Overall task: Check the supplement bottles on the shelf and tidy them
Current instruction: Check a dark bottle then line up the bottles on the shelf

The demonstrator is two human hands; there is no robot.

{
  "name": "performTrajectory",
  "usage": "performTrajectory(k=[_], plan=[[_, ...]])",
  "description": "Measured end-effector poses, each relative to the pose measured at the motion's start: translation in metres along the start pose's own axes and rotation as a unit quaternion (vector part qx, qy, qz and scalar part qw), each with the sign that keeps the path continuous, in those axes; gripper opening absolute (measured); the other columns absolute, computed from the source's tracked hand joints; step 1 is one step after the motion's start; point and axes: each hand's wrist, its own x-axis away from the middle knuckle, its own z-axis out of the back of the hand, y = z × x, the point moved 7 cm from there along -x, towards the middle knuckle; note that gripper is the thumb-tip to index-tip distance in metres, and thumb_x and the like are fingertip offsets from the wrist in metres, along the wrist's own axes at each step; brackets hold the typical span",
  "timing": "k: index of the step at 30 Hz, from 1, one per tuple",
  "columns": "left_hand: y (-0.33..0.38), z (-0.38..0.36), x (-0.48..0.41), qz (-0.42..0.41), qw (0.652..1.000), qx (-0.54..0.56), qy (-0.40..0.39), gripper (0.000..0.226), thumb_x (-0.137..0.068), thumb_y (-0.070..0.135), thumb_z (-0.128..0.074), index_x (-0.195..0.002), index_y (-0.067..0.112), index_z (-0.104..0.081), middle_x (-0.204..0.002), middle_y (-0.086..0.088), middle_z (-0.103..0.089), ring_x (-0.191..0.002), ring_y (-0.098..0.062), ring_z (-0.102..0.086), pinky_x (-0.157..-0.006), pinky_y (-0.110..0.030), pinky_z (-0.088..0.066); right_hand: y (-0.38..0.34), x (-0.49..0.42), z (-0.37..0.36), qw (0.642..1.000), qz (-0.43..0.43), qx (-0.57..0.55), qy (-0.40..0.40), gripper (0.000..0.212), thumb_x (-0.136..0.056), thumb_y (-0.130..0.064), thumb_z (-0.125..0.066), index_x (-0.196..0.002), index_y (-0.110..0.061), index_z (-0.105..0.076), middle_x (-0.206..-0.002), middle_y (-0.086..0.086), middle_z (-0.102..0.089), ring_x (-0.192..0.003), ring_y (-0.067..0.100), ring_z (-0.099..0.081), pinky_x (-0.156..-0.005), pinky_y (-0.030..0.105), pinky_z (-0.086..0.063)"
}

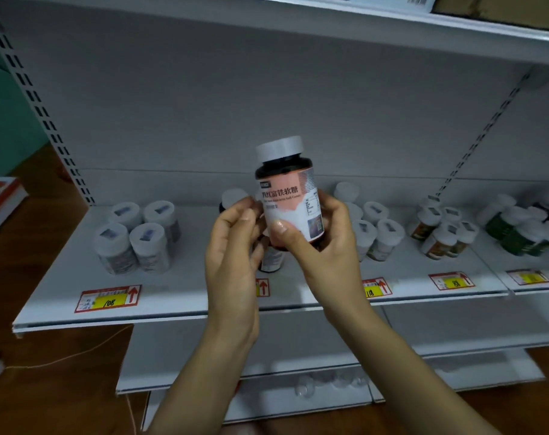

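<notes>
Holding the pink-labelled bottle [287, 199] upright in front of the middle of the shelf [185, 277], we wrap our right hand [323, 246] round its lower half, thumb across the label, while our left hand [232, 246] pinches its side from nine o'clock, a cluster of white-capped bottles [135, 243] standing further out at nine o'clock

A single head-worn camera looks forward and slightly down, close to the white metal shelf [179, 277] spanning left to right.
</notes>
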Motion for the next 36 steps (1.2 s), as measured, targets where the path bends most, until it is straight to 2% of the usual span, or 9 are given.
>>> performTrajectory(k=[5,11,14,16,19,21,28,32,36], plan=[[-0.004,-0.039,0.009,-0.006,0.996,-0.055,-0.073,0.037,-0.088,0.029,-0.061,-0.121,0.014,-0.061,-0.111,-0.001,-0.071,-0.107,-0.015,-0.066,-0.093,-0.031,-0.052,-0.015,0.004,0.037,0.996,0.057,0.055,0.043,0.057,-0.074,-0.020,-0.079,-0.121,-0.022,-0.047,-0.111,-0.010,-0.062,-0.100,0.007,-0.064,-0.083,0.026,-0.054],[-0.054,-0.142,0.041,0.076,0.957,-0.069,-0.272,0.069,-0.068,0.038,-0.077,-0.127,0.011,-0.052,-0.111,-0.002,-0.071,-0.102,-0.015,-0.068,-0.077,-0.019,-0.053,-0.041,0.047,0.133,0.953,0.152,0.213,0.150,0.049,-0.084,-0.018,-0.068,-0.130,-0.017,-0.051,-0.127,0.000,-0.055,-0.120,0.017,-0.054,-0.097,0.028,-0.047],[-0.090,-0.200,0.070,0.112,0.937,-0.080,-0.321,0.065,-0.069,0.029,-0.081,-0.123,0.005,-0.054,-0.100,-0.003,-0.072,-0.087,-0.013,-0.070,-0.066,-0.020,-0.053,-0.052,0.081,0.197,0.921,0.167,0.292,0.198,0.045,-0.088,-0.024,-0.061,-0.130,-0.010,-0.056,-0.131,0.004,-0.054,-0.126,0.012,-0.049,-0.102,0.025,-0.043],[-0.118,-0.239,0.098,0.123,0.920,-0.101,-0.358,0.062,-0.070,0.026,-0.081,-0.121,0.004,-0.055,-0.097,-0.006,-0.071,-0.082,-0.013,-0.068,-0.062,-0.022,-0.053,-0.060,0.105,0.246,0.914,0.148,0.304,0.225,0.041,-0.089,-0.024,-0.062,-0.128,-0.010,-0.059,-0.131,0.001,-0.055,-0.126,0.008,-0.049,-0.101,0.024,-0.043],[-0.162,-0.298,0.157,0.135,0.891,-0.129,-0.414,0.062,-0.071,0.026,-0.080,-0.124,0.011,-0.051,-0.110,-0.007,-0.070,-0.095,-0.016,-0.069,-0.076,-0.032,-0.058,-0.073,0.151,0.329,0.907,0.086,0.309,0.272,0.036,-0.089,-0.023,-0.063,-0.124,-0.020,-0.059,-0.127,-0.009,-0.058,-0.123,0.002,-0.051,-0.099,0.022,-0.045],[-0.187,-0.333,0.207,0.134,0.868,-0.149,-0.454,0.064,-0.070,0.028,-0.082,-0.123,0.014,-0.051,-0.110,-0.004,-0.069,-0.096,-0.013,-0.069,-0.077,-0.027,-0.056,-0.085,0.186,0.387,0.890,0.047,0.340,0.299,0.038,-0.088,-0.029,-0.062,-0.126,-0.028,-0.055,-0.126,-0.014,-0.057,-0.121,-0.002,-0.051,-0.098,0.015,-0.042],[-0.273,-0.430,0.369,0.063,0.758,-0.246,-0.600,0.053,-0.076,0.023,-0.080,-0.120,0.024,-0.051,-0.115,0.008,-0.064,-0.101,-0.006,-0.063,-0.082,-0.020,-0.053,-0.133,0.309,0.560,0.828,-0.070,0.441,0.338,0.074,-0.083,-0.056,-0.057,-0.148,-0.034,-0.030,-0.148,-0.011,-0.041,-0.127,-0.003,-0.042,-0.096,0.003,-0.033],[-0.320,-0.477,0.447,0.020,0.690,-0.284,-0.666,0.062,-0.074,0.022,-0.081,-0.123,0.024,-0.044,-0.117,0.008,-0.056,-0.108,-0.012,-0.057,-0.085,-0.022,-0.050,-0.146,0.347,0.641,0.805,-0.142,0.475,0.326,0.082,-0.084,-0.058,-0.058,-0.150,-0.044,-0.012,-0.157,-0.014,-0.024,-0.129,0.008,-0.046,-0.099,0.025,-0.044],[-0.366,-0.526,0.507,-0.002,0.624,-0.287,-0.727,0.057,-0.073,0.027,-0.080,-0.117,0.026,-0.043,-0.102,0.016,-0.058,-0.087,-0.001,-0.060,-0.060,-0.009,-0.049,-0.144,0.356,0.709,0.767,-0.190,0.547,0.275,0.079,-0.085,-0.065,-0.053,-0.151,-0.039,-0.017,-0.156,-0.010,-0.030,-0.138,0.013,-0.037,-0.106,0.039,-0.041]])
